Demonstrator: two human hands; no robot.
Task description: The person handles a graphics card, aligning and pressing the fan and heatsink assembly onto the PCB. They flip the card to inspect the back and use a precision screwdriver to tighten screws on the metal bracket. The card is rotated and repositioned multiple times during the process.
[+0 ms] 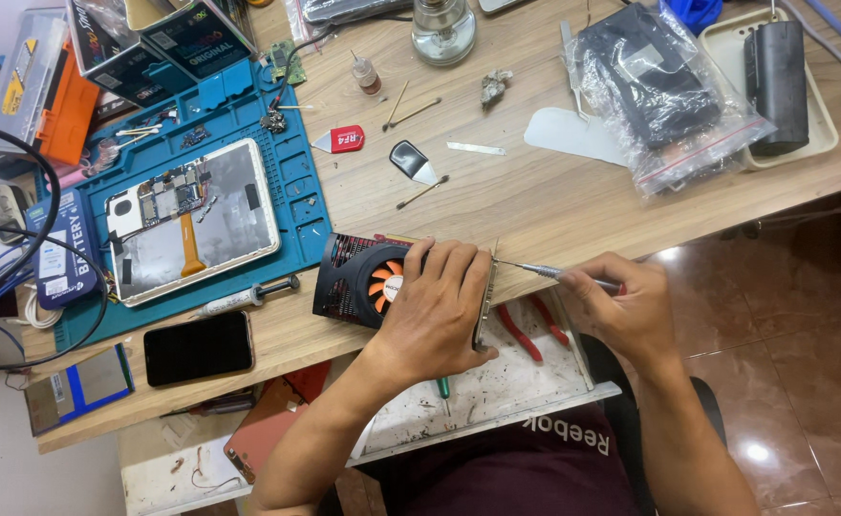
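At the near edge of the wooden desk (535,205) lies a graphics card (363,280), black with an orange fan, its metal end bracket facing the person's right. The left hand (437,311) is spread flat over the card, palm down and fingers pressing on it, holding it against the desk. The right hand (631,304) is closed around a thin screwdriver (545,271), whose tip touches the card's bracket end (the exact spot is too small to make out). Just under the card an open drawer (497,387) holds red-handled pliers (533,330). Left of the card a syringe-like tube (246,297) lies on the edge of a blue work mat (291,162), and on that mat rests an opened tablet (191,220) with its circuit board showing. A black phone (198,347) lies face up near the desk edge, below the mat. Further back stand a small glass jar (442,29) and a clear plastic bag (655,96) with a dark item inside, beside a beige tray (822,134).
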